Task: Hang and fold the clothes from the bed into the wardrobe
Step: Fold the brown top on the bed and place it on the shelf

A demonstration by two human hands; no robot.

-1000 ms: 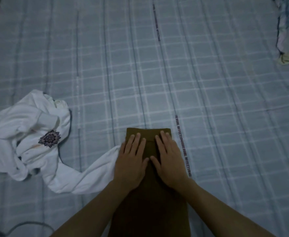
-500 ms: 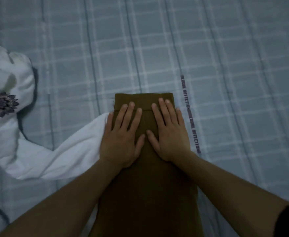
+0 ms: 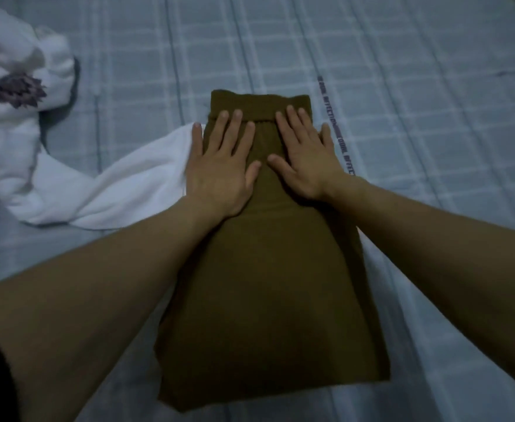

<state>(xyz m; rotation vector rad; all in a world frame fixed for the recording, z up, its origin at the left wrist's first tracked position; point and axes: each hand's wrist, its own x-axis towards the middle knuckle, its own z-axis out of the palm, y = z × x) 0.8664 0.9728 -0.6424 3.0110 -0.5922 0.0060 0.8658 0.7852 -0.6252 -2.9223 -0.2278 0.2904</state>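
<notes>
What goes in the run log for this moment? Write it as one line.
step: fold | left hand: flat on brown garment | right hand: flat on it | white garment: crumpled, left | surface: checked bedsheet

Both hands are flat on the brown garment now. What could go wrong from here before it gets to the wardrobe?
1. The white garment has a strip reaching to the brown garment, right by the left hand; it may drag along when lifted.
2. The hands, right hand included, press only the far end; the near end lies free and may unfold.
3. The light is dim, so creases may go unnoticed.
</notes>
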